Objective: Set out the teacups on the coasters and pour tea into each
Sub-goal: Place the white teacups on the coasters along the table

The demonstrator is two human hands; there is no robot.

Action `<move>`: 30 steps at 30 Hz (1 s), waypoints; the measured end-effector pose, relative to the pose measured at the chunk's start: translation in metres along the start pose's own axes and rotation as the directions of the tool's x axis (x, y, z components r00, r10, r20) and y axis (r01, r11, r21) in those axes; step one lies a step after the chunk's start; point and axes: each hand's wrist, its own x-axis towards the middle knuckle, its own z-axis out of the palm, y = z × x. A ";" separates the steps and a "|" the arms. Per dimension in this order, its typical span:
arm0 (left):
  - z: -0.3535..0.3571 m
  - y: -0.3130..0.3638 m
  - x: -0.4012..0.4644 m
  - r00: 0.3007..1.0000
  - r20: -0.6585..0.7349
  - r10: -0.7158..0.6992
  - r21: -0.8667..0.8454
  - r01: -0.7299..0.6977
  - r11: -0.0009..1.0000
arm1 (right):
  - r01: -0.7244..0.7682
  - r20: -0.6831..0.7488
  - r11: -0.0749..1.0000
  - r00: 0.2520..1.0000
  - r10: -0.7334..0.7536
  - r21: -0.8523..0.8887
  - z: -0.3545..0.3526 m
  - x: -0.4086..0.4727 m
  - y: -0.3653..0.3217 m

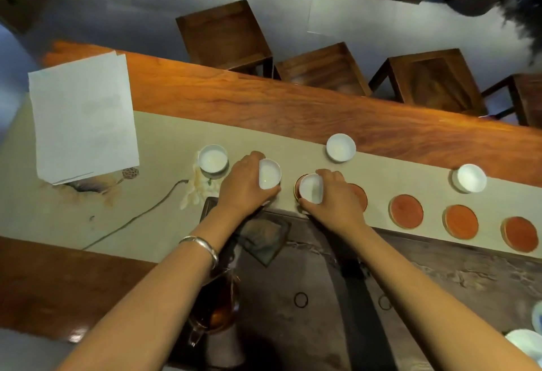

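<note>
My left hand (245, 186) grips a white teacup (269, 173) tilted on its side above the beige runner. My right hand (337, 194) holds another white teacup (311, 188) over a round orange coaster (298, 185) whose edge shows beneath it. Another coaster (360, 194) is partly hidden behind my right hand. Three bare orange coasters (406, 211) (461, 222) (520, 234) run to the right. Three white cups stand on the runner: one at the left (213, 159), one behind (341, 147), one far right (470, 178). A glass pitcher of dark tea (217, 306) sits under my left forearm.
A dark stone tea tray (308, 282) lies in front of me, with a dark cloth (264, 238) on it. White paper sheets (83, 118) lie at the left of the runner. Wooden stools (225, 35) stand beyond the table's far edge. White dishes (528, 341) sit at lower right.
</note>
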 end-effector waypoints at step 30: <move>-0.021 -0.023 0.004 0.974 -0.203 0.097 0.018 -0.095 0.995 | 0.071 -0.206 0.997 0.976 -0.074 -0.022 -0.017 0.017 -0.012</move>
